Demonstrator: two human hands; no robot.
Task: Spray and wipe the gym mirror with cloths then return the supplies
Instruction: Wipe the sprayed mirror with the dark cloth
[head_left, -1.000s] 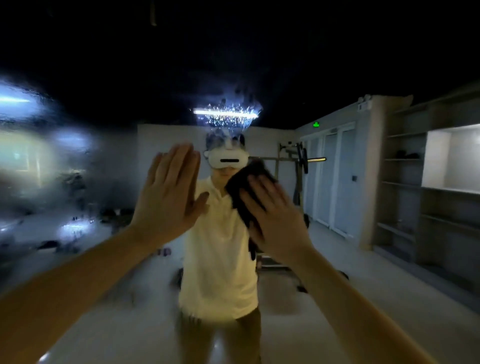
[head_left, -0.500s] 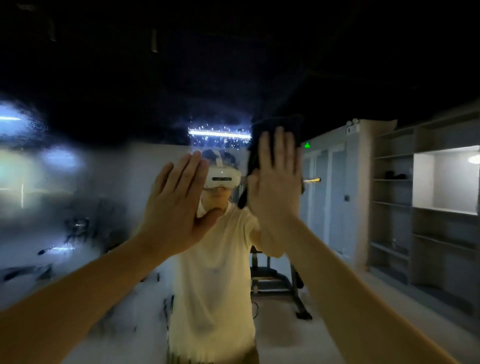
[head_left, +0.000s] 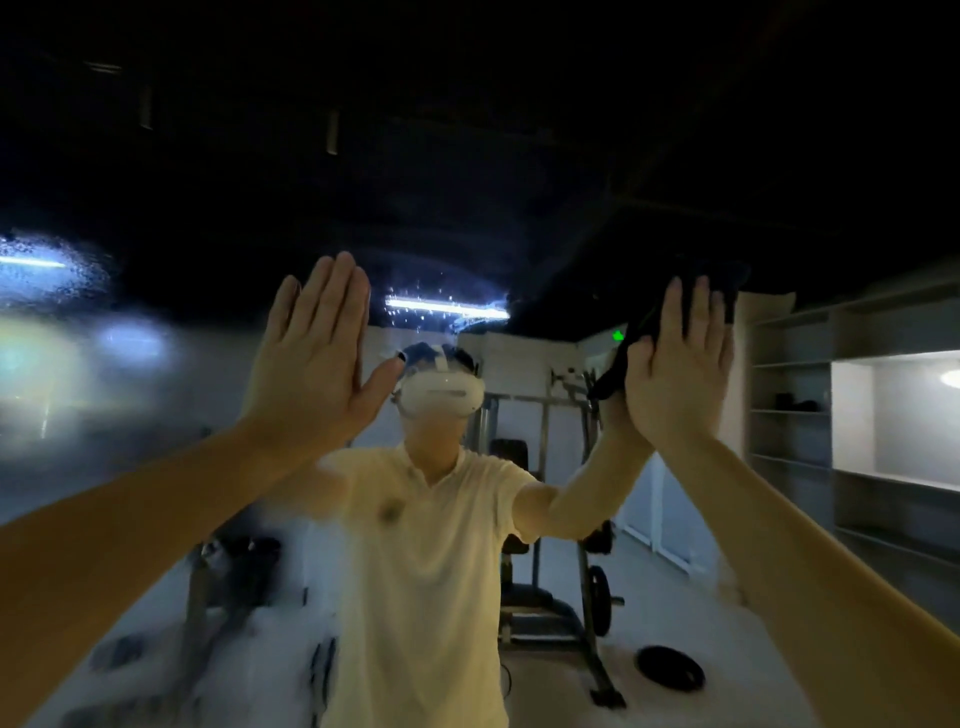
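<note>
The gym mirror (head_left: 156, 395) fills the view, hazy and wet with spray on its left part and clearer on the right. My left hand (head_left: 311, 364) lies flat against the glass with straight fingers and holds nothing. My right hand (head_left: 675, 369) presses a dark cloth (head_left: 711, 280) flat on the mirror, high on the right; the cloth shows above the fingertips and hangs down beside the thumb. My reflection in a pale shirt stands between the two hands. No spray bottle is in view.
The mirror reflects a weight rack with a bench (head_left: 545, 519), a loose weight plate (head_left: 670, 667) on the floor, shelving (head_left: 800, 410) along the right wall, and ceiling strip lights. The room is dim.
My right hand has swept the cloth up and to the right across the glass. My left hand has stayed flat on the mirror, shifting slightly upward.
</note>
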